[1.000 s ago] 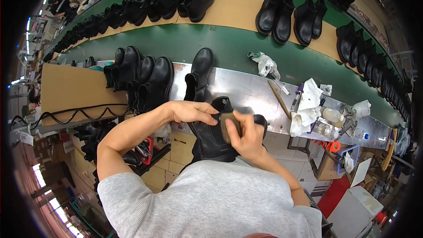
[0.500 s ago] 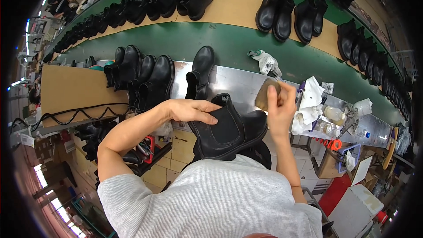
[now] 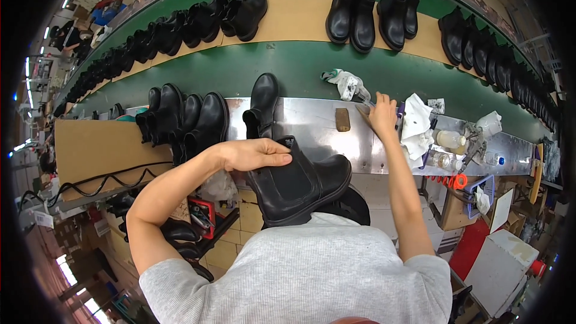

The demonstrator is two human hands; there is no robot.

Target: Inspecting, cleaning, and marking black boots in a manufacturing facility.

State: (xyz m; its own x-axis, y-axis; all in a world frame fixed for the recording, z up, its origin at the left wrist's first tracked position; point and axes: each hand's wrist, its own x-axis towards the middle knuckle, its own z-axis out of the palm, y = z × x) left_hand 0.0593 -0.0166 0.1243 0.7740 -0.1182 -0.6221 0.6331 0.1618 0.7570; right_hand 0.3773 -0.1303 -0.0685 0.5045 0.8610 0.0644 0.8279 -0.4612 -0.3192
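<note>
A black ankle boot (image 3: 294, 186) with an elastic side panel rests on its side at my lap, toe to the right. My left hand (image 3: 255, 155) grips its upper edge, thumb on the elastic panel and the other fingers mostly hidden. Over the metal bench, my right hand (image 3: 383, 117) reaches forward; a thin brown pad (image 3: 363, 115), seen almost edge-on, is between its thumb and fingers. Left of that hand, a small brown block (image 3: 342, 120) lies on the bench. Another black boot (image 3: 264, 99) stands just beyond my left hand.
Several black boots (image 3: 210, 117) stand at left beside a cardboard sheet (image 3: 96, 150). More boots (image 3: 360, 18) line the green conveyor (image 3: 288, 60). A stained glove (image 3: 347, 84), white cloths (image 3: 416, 123), bottles (image 3: 450, 139) and a spray gun (image 3: 476, 141) lie at right.
My right hand has moved forward from above the boot to the bench with the brown pad, uncovering the small block. My left hand keeps its grip on the boot, which shifts slightly in view.
</note>
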